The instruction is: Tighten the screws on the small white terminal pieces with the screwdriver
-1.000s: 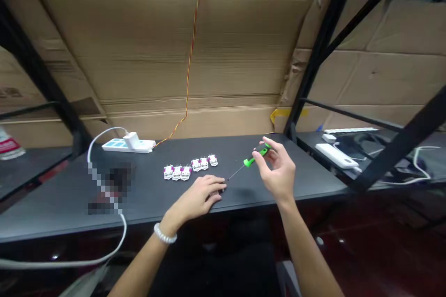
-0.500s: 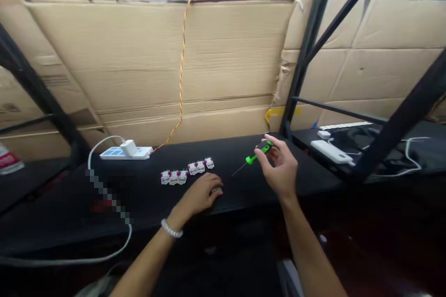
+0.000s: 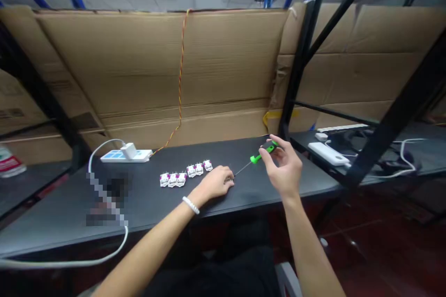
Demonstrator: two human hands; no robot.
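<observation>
My right hand (image 3: 285, 167) grips a screwdriver (image 3: 257, 158) by its green and black handle, between thumb and fingers. Its thin shaft slants down to the left, and the tip meets the fingertips of my left hand (image 3: 218, 182). That left hand rests low over the black table, fingers curled together; whatever they hold is mostly hidden. Just left of it lie small white and purple parts in two groups: a nearer-left group (image 3: 173, 179) of three touching pieces, and a second group (image 3: 199, 168) of three set slightly farther back.
A white power strip (image 3: 141, 156) with a plugged-in adapter (image 3: 128, 150) lies at the back left, its white cable (image 3: 126, 236) looping over the table edge. Cardboard (image 3: 223, 65) walls the back. Black frame posts (image 3: 296, 83) stand at right, beside a white box-shaped device (image 3: 328, 153).
My left hand has shifted right, away from the small parts. The screwdriver tip, earlier apart from it, now meets its fingertips. The right hand has moved only slightly.
</observation>
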